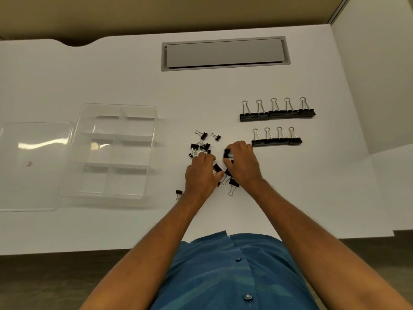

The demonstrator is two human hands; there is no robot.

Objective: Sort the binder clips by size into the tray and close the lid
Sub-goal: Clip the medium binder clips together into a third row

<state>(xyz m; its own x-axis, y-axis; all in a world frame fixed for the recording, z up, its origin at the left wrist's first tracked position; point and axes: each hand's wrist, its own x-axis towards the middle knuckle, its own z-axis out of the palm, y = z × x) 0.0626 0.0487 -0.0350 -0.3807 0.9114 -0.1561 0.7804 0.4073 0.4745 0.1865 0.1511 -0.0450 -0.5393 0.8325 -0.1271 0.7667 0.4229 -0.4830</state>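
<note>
Right hand [242, 163] pinching medium binder clip [226, 153]; left hand [202, 173] curling over small clip [217, 168] amid scattered pile beside empty tray [116, 151]. Probably handling light, stiff, slick; gripping black body likely best.

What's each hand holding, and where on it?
Right hand pinches a black binder clip by its body. Left hand touches another clip; grip unclear.

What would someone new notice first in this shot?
Two tidy rows of large binder clips stand at the right of the white table. At centre, the left hand and right hand work a loose pile of small clips, the right pinching one. A clear divided tray sits empty at left.
</note>
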